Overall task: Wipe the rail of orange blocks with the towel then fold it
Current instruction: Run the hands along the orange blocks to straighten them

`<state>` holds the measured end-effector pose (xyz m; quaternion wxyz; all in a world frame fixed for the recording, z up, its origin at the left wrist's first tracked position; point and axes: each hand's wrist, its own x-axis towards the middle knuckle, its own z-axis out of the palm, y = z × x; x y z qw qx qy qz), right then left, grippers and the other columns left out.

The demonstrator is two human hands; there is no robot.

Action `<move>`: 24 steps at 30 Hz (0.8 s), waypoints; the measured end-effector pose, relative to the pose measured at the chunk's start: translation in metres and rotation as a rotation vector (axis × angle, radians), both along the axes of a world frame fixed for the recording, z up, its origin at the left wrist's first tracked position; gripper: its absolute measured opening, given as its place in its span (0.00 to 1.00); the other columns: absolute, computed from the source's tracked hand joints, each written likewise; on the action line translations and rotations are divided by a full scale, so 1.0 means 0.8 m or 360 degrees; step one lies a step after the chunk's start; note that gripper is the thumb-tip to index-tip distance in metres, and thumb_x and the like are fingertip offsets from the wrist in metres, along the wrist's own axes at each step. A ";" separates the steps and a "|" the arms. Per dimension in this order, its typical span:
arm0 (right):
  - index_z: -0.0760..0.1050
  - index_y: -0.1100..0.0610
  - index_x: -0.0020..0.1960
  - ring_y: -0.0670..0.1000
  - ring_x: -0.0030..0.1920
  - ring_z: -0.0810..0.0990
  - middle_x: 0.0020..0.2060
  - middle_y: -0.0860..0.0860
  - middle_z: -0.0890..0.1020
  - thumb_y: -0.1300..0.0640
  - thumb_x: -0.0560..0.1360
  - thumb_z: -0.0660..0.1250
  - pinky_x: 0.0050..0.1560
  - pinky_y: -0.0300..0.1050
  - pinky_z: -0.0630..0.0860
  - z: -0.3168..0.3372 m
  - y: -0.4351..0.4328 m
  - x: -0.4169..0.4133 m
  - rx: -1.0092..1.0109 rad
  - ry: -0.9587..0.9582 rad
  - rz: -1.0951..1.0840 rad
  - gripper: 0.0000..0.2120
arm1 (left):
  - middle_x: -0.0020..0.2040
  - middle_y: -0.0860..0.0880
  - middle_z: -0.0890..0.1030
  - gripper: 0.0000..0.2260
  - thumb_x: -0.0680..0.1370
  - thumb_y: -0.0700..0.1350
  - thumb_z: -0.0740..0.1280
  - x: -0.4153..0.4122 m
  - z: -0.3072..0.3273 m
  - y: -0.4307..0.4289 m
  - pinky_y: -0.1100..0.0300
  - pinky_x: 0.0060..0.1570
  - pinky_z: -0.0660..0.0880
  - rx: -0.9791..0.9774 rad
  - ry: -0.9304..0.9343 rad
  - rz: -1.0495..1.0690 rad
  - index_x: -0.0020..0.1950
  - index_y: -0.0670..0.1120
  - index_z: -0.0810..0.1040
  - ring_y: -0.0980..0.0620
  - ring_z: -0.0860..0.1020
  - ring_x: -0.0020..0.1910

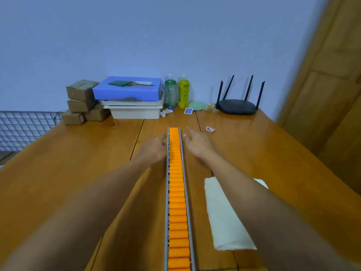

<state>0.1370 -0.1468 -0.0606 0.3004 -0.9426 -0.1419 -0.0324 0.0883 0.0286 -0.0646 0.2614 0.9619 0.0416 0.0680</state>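
The fingers (188,130) of the right hand (197,144) are spread and empty beside the far end of the rail of orange blocks (176,192); the left hand (154,147) presses the rail's other side, its fingers blurred, seemingly loose and holding nothing. The towel (224,216) lies folded on the tabletop (78,157) under the right forearm. A careless nudge could skew the rail, and that forearm could drag the towel.
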 end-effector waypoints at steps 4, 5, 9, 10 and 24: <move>0.62 0.47 0.78 0.63 0.69 0.72 0.70 0.57 0.75 0.42 0.83 0.52 0.65 0.61 0.72 -0.020 0.019 0.049 -0.0093 0.0048 0.0013 0.25 | 0.71 0.45 0.75 0.21 0.84 0.48 0.61 0.060 -0.012 0.009 0.46 0.63 0.75 0.0017 0.0048 0.0018 0.78 0.52 0.66 0.43 0.75 0.68; 0.62 0.48 0.78 0.62 0.69 0.72 0.70 0.56 0.75 0.42 0.83 0.52 0.65 0.60 0.72 -0.024 0.023 0.060 -0.0098 0.0060 0.0012 0.25 | 0.70 0.44 0.76 0.22 0.84 0.48 0.61 0.073 -0.014 0.011 0.47 0.61 0.76 0.0021 0.0064 0.0022 0.78 0.52 0.66 0.44 0.76 0.66; 0.63 0.49 0.78 0.61 0.68 0.72 0.70 0.56 0.75 0.42 0.84 0.52 0.64 0.58 0.72 -0.040 0.040 0.101 -0.0110 0.0105 0.0032 0.24 | 0.59 0.44 0.81 0.22 0.82 0.52 0.62 0.120 -0.027 0.020 0.48 0.52 0.79 -0.0017 0.0112 -0.0010 0.76 0.53 0.68 0.44 0.80 0.55; 0.64 0.49 0.77 0.61 0.68 0.72 0.70 0.56 0.74 0.42 0.84 0.51 0.64 0.58 0.72 -0.044 0.043 0.110 -0.0125 0.0109 0.0034 0.24 | 0.58 0.44 0.81 0.22 0.82 0.53 0.61 0.130 -0.030 0.022 0.46 0.53 0.79 -0.0005 0.0126 -0.0017 0.76 0.53 0.68 0.43 0.80 0.55; 0.58 0.42 0.80 0.61 0.76 0.59 0.77 0.57 0.62 0.38 0.84 0.44 0.71 0.58 0.59 -0.051 0.053 0.137 -0.0319 0.0173 0.0105 0.26 | 0.70 0.40 0.73 0.22 0.83 0.46 0.62 0.184 -0.055 0.029 0.50 0.55 0.75 0.0157 0.0023 -0.0064 0.77 0.56 0.68 0.40 0.75 0.64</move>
